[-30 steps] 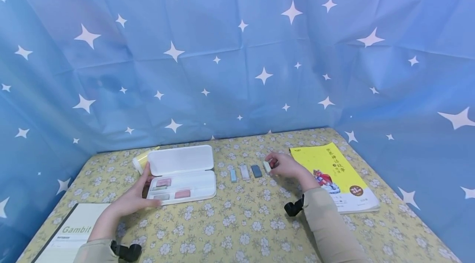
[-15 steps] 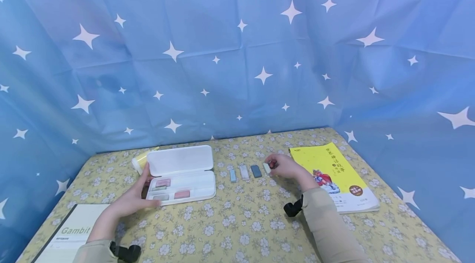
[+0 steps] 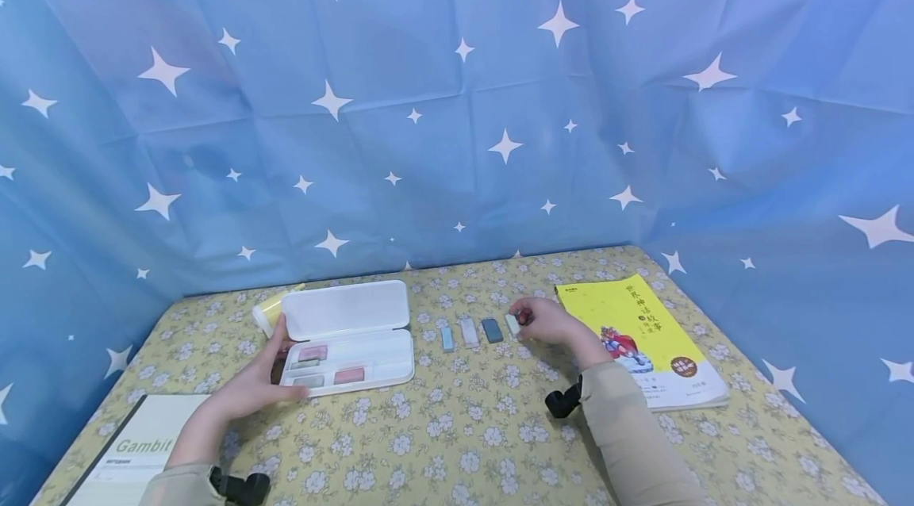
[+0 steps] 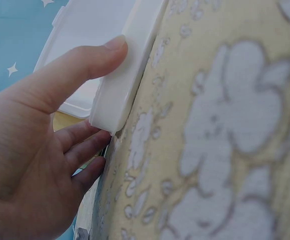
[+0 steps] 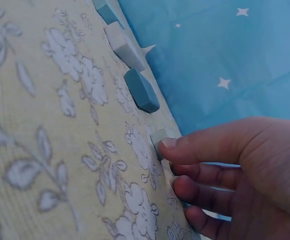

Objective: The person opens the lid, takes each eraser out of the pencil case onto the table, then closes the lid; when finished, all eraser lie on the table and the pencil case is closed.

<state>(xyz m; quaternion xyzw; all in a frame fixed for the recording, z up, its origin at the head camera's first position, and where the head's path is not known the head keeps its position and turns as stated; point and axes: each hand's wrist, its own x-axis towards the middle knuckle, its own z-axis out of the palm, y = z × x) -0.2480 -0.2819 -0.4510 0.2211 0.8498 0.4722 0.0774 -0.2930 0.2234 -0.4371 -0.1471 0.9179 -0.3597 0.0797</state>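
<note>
A white pencil case (image 3: 389,359) lies with its lid up at left on the table. My left hand (image 3: 246,387) holds its left end; in the left wrist view the thumb is against the front wall and the other fingers are around the corner. Inside lie a pink eraser (image 3: 350,375), another pinkish one and greyish pieces. My right hand (image 3: 553,322) pinches a small pale green eraser (image 5: 158,137) at the table's surface, thumb on its near side. To its left stand a dark blue eraser (image 3: 493,330), a whitish one (image 3: 469,333) and a light blue one (image 3: 447,339) in a row.
A yellow-covered book (image 3: 607,300) lies just right of my right hand. Under my left forearm is a notebook (image 3: 136,450). A yellow and white tube-like thing (image 3: 267,310) sits behind the case. A starry blue curtain (image 3: 428,133) borders the flowered tablecloth (image 3: 428,450).
Both hands stay nearly still, left on the case and right on the pale green eraser. The whole view has shifted very slightly.
</note>
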